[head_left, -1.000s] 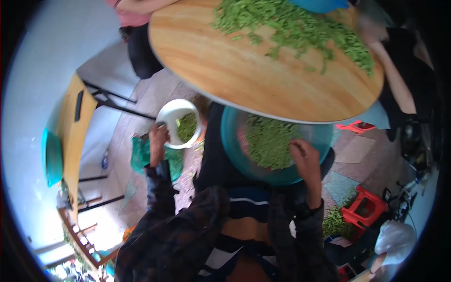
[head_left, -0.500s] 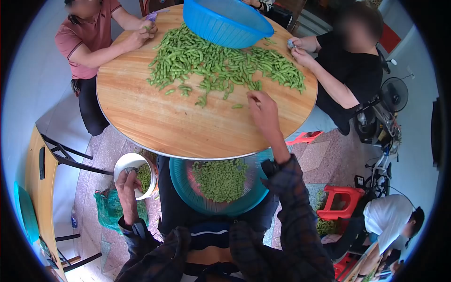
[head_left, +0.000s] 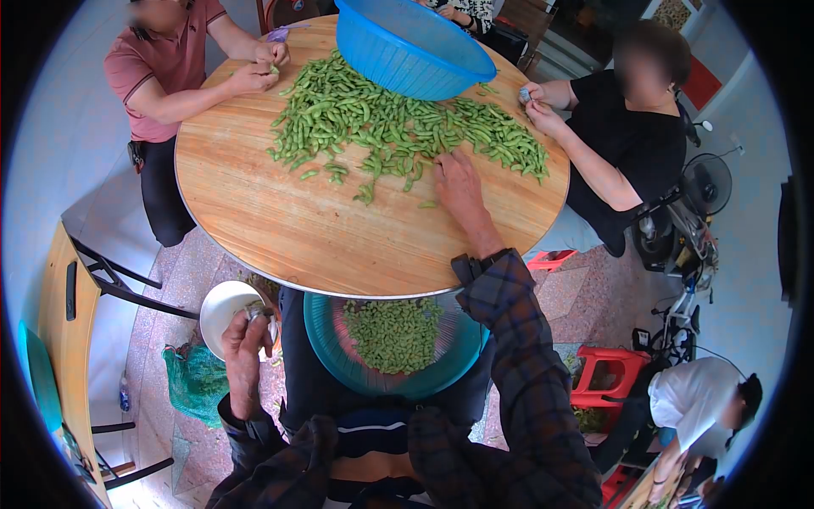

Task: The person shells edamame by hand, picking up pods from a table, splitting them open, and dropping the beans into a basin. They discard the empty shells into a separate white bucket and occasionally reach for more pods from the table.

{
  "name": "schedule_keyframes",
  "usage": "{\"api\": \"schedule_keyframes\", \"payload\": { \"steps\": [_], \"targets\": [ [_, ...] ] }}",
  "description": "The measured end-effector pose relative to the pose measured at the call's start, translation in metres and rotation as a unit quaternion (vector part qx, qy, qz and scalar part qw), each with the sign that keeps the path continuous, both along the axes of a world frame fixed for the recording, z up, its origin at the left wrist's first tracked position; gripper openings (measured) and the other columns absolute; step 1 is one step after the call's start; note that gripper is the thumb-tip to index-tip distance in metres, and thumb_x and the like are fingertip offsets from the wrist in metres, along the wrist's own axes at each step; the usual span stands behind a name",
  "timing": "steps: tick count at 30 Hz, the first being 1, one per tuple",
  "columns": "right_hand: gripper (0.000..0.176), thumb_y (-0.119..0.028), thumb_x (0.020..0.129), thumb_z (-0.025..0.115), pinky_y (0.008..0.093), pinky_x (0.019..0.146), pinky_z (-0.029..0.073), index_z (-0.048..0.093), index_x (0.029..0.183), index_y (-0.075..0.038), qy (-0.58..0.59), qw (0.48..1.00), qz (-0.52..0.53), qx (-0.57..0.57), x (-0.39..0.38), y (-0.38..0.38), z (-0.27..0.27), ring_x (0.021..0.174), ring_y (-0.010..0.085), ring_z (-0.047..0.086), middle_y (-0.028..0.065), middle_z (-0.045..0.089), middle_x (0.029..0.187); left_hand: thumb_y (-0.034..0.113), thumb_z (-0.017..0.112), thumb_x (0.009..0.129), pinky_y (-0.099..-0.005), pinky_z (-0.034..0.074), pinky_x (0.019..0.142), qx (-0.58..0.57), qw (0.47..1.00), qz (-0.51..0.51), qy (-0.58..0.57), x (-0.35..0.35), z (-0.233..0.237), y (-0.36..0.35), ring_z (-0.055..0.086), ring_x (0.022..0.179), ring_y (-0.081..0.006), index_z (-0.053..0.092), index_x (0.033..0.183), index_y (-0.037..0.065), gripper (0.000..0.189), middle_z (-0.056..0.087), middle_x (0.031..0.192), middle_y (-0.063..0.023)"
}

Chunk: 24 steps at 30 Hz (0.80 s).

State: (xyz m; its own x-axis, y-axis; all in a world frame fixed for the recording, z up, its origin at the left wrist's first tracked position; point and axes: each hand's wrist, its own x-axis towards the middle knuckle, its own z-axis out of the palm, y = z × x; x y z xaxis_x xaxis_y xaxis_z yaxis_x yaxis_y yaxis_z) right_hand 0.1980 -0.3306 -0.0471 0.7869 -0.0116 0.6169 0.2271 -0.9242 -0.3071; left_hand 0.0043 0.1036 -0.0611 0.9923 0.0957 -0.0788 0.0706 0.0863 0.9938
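Green pods lay on wooden table, pile running crosswise, mostly ahead and left of right hand. Right was nearer: fingers bent at pile's near edge, grip unclear. Left hand was curled by white bucket, hold unclear.

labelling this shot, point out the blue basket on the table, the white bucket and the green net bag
blue basket (head_left: 415, 53): head view, on its ribbed side
white bucket (head_left: 217, 307): head view, inner wall
green net bag (head_left: 193, 386): head view, middle
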Motion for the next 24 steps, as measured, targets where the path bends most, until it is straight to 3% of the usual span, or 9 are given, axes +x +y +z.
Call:
{"api": "schedule_keyframes", "payload": {
  "steps": [4,6,7,9,13,15,16,18,24],
  "targets": [
    [0.019,-0.014,0.094,0.063,0.0439,0.076,0.054,0.064,0.107,0.0,0.087,0.988,0.029,0.122,-0.036,0.009,0.011,0.088,0.0345,0.065,0.017,0.069,0.104,0.009,0.059,0.1,-0.0225,0.038,0.048,-0.018,0.995,-0.101,0.006,0.011,0.015,-0.028,0.05,0.054,-0.007,0.069,0.106,0.001,0.013,0.058,0.066,0.0003],
    [0.023,-0.016,0.098,0.063,0.0341,0.069,0.054,0.064,0.112,0.003,0.22,0.879,0.106,0.41,-0.064,0.021,0.022,0.08,0.0206,0.065,0.0136,0.072,0.104,0.009,0.059,0.1,-0.0222,0.038,0.049,-0.017,0.991,-0.131,0.007,0.018,0.032,-0.051,0.05,0.054,-0.0068,0.068,0.107,0.001,0.014,0.058,0.066,0.0005],
    [0.023,-0.016,0.098,0.063,0.0341,0.069,0.054,0.064,0.112,0.003,0.225,0.877,0.107,0.412,-0.08,0.029,0.026,0.08,0.0206,0.065,0.0136,0.072,0.104,0.009,0.06,0.1,-0.022,0.038,0.049,-0.016,0.987,-0.162,0.005,0.021,0.04,-0.063,0.05,0.054,-0.0067,0.068,0.107,0.001,0.014,0.058,0.066,0.0006],
    [0.025,-0.015,0.101,0.061,0.0211,0.064,0.047,0.065,0.118,0.003,0.204,0.826,0.176,0.496,-0.114,0.05,0.033,0.077,0.0056,0.056,0.0044,0.07,0.1,0.011,0.061,0.1,-0.0213,0.037,0.049,-0.047,0.979,-0.196,-0.026,0.027,0.051,-0.09,0.049,0.054,-0.0056,0.067,0.106,0.001,0.014,0.057,0.066,0.0015],
    [0.028,-0.011,0.1,0.061,0.0224,0.064,0.048,0.064,0.125,0.003,0.195,0.839,0.168,0.479,-0.173,0.087,0.05,0.076,0.0075,0.057,0.0053,0.069,0.102,0.013,0.062,0.101,-0.0209,0.036,0.049,-0.049,0.97,-0.238,-0.022,0.035,0.06,-0.126,0.049,0.055,-0.0044,0.065,0.103,0.002,0.012,0.056,0.065,0.0021],
    [0.027,-0.008,0.098,0.063,0.0283,0.069,0.052,0.065,0.123,0.003,0.158,0.887,0.174,0.398,-0.193,0.098,0.058,0.087,0.0156,0.065,0.0129,0.068,0.108,0.014,0.061,0.102,-0.0211,0.038,0.049,-0.065,0.963,-0.259,-0.03,0.033,0.066,-0.135,0.049,0.057,-0.004,0.063,0.101,0.002,0.012,0.055,0.066,0.0016],
    [0.027,-0.008,0.098,0.063,0.0283,0.069,0.052,0.065,0.123,0.003,0.159,0.884,0.172,0.404,-0.199,0.103,0.061,0.087,0.0156,0.065,0.0129,0.068,0.108,0.014,0.061,0.102,-0.0211,0.038,0.049,-0.06,0.963,-0.261,-0.026,0.032,0.065,-0.137,0.049,0.057,-0.004,0.063,0.101,0.002,0.012,0.055,0.066,0.0016],
    [0.024,-0.002,0.095,0.065,0.032,0.072,0.054,0.068,0.119,0.002,0.074,0.936,0.174,0.296,-0.208,0.11,0.063,0.09,0.0224,0.067,0.0142,0.066,0.106,0.014,0.061,0.103,-0.021,0.039,0.051,-0.1,0.955,-0.273,-0.052,0.029,0.064,-0.14,0.049,0.058,-0.0041,0.063,0.102,0.002,0.012,0.056,0.068,0.0014],
    [0.029,0.006,0.088,0.069,0.0359,0.074,0.055,0.069,0.117,0.001,0.013,0.951,0.181,0.252,-0.221,0.117,0.064,0.092,0.0291,0.068,0.0161,0.066,0.104,0.012,0.059,0.104,-0.0206,0.042,0.054,-0.107,0.946,-0.301,-0.05,0.019,0.077,-0.137,0.051,0.062,-0.0046,0.063,0.109,0.001,0.013,0.057,0.074,0.0011]
  ]
}}
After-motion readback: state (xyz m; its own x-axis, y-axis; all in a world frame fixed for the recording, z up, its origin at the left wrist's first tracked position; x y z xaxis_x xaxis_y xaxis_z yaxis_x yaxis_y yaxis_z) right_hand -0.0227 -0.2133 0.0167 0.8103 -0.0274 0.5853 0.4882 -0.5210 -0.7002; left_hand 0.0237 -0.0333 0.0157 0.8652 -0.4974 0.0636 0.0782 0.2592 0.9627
